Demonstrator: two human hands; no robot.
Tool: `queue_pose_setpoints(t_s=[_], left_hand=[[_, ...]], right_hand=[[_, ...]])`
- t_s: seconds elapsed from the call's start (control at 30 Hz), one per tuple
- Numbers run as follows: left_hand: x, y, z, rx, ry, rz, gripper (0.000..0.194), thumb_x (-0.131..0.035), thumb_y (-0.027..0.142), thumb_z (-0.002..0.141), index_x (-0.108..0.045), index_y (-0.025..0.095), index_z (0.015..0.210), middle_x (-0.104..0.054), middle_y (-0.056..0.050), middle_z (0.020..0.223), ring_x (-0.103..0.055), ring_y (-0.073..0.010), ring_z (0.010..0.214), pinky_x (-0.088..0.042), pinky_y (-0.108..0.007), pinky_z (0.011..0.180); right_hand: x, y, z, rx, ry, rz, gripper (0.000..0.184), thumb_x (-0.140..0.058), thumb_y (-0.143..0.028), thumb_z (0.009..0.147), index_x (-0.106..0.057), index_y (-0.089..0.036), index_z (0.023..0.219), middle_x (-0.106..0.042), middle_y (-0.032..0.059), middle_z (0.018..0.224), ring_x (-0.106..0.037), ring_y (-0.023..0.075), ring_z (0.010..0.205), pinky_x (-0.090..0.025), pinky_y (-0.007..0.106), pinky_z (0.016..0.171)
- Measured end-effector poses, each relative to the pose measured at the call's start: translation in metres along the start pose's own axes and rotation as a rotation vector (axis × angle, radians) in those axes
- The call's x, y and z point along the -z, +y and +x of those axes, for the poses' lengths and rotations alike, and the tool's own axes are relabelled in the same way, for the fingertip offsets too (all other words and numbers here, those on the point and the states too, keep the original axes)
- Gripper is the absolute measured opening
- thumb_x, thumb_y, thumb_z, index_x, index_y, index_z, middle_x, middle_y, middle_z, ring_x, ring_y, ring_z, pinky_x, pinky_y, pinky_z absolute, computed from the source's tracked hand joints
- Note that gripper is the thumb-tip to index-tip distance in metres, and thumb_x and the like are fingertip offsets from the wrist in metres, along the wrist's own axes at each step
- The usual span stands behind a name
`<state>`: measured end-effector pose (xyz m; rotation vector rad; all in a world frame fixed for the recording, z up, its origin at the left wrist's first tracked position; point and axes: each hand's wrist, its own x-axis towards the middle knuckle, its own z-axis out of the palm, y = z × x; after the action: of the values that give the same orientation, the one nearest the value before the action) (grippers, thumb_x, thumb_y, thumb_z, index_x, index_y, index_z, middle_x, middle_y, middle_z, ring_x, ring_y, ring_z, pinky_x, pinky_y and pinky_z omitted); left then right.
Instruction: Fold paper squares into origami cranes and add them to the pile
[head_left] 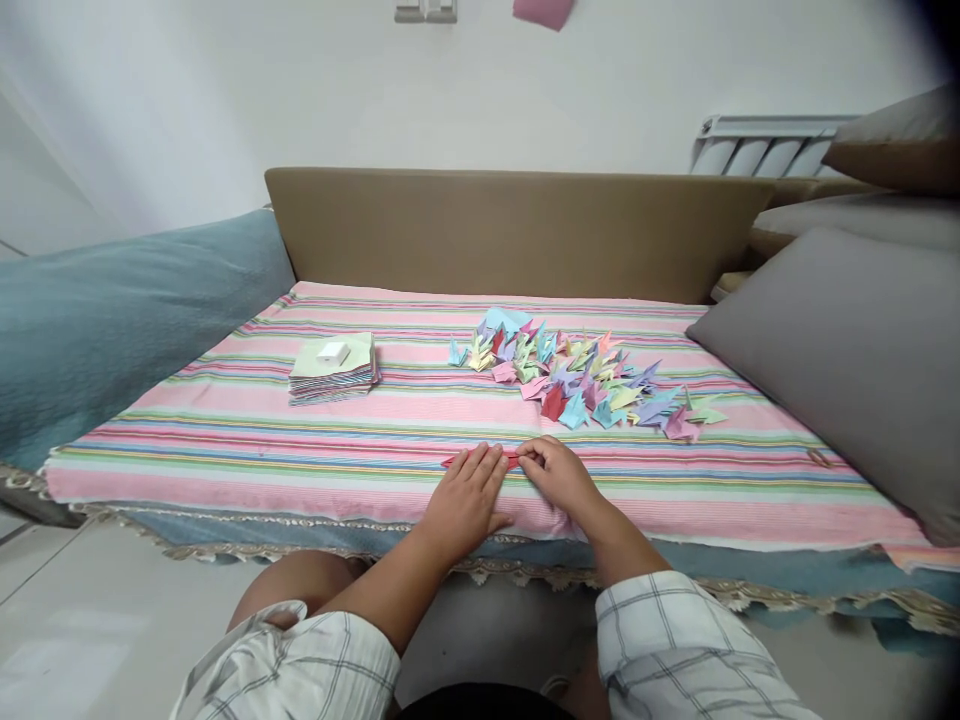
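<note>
A folded piece of red paper [512, 460] lies on the striped pink cloth [225, 430] near its front edge. My left hand [465, 495] lies flat on the paper's left part, fingers stretched out and together. My right hand [559, 472] presses the paper's right end with curled fingertips. A pile of several folded paper cranes [577, 375] in pastel colours lies just beyond the hands. A stack of square paper sheets [334, 372] with a small white block [333, 352] on top sits to the far left.
A tan backrest [510, 230] runs behind the cloth. A teal blanket [112, 320] lies at the left, and grey cushions [847, 350] lean at the right. A white radiator [757, 145] is at the back right. My knees show below.
</note>
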<state>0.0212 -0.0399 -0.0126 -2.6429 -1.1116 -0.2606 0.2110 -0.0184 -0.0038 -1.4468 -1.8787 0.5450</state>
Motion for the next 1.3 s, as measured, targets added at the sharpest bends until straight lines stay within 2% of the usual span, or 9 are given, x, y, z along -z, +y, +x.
queue_pose_setpoints(t_s=[0.27,0.53,0.77,1.03,1.3], left_hand=[[-0.003,-0.002,-0.001,-0.014,0.011,-0.02,0.075,-0.047,0.057,0.081,-0.028,0.014,0.14,-0.03,-0.013,0.146,-0.023,-0.0274,0.136,-0.019,-0.044,0.109],[-0.006,-0.003,-0.003,-0.008,0.042,-0.077,0.075,-0.049,0.053,0.081,-0.028,0.013,0.14,-0.03,-0.014,0.146,-0.023,-0.0278,0.136,-0.018,-0.043,0.11],[-0.008,-0.003,-0.004,-0.008,0.051,-0.09,0.075,-0.05,0.051,0.082,-0.027,0.011,0.14,-0.029,-0.015,0.146,-0.022,-0.0284,0.136,-0.018,-0.044,0.11],[-0.008,-0.004,-0.005,-0.011,0.046,-0.085,0.075,-0.052,0.051,0.08,-0.028,0.013,0.14,-0.031,-0.014,0.146,-0.022,-0.0276,0.136,-0.018,-0.044,0.11],[-0.008,-0.006,-0.005,-0.016,0.043,-0.085,0.076,-0.053,0.05,0.08,-0.025,0.016,0.141,-0.032,-0.012,0.145,-0.023,-0.0269,0.136,-0.019,-0.044,0.11]], right_hand=[[0.015,-0.007,0.002,-0.177,-0.065,0.017,0.02,-0.048,-0.029,0.077,-0.065,-0.017,0.077,-0.063,0.0014,0.071,-0.054,0.0145,0.065,-0.038,0.023,0.06],[0.016,-0.008,0.005,-0.195,-0.072,-0.043,0.04,-0.037,-0.043,0.085,-0.056,-0.018,0.06,-0.058,0.001,0.06,-0.049,0.014,0.059,-0.03,0.023,0.054],[0.01,-0.013,0.007,-0.206,-0.11,-0.037,0.045,-0.039,-0.05,0.084,-0.05,-0.018,0.054,-0.051,-0.0019,0.054,-0.046,0.0122,0.055,-0.027,0.023,0.053],[0.005,-0.011,0.011,-0.269,-0.113,-0.074,0.039,-0.046,-0.046,0.081,-0.056,-0.018,0.055,-0.051,-0.0024,0.051,-0.044,0.0114,0.051,-0.026,0.023,0.05],[0.003,-0.01,0.008,-0.228,-0.075,-0.142,0.04,-0.045,-0.042,0.083,-0.055,-0.018,0.054,-0.049,-0.002,0.05,-0.042,0.011,0.051,-0.023,0.022,0.049]])
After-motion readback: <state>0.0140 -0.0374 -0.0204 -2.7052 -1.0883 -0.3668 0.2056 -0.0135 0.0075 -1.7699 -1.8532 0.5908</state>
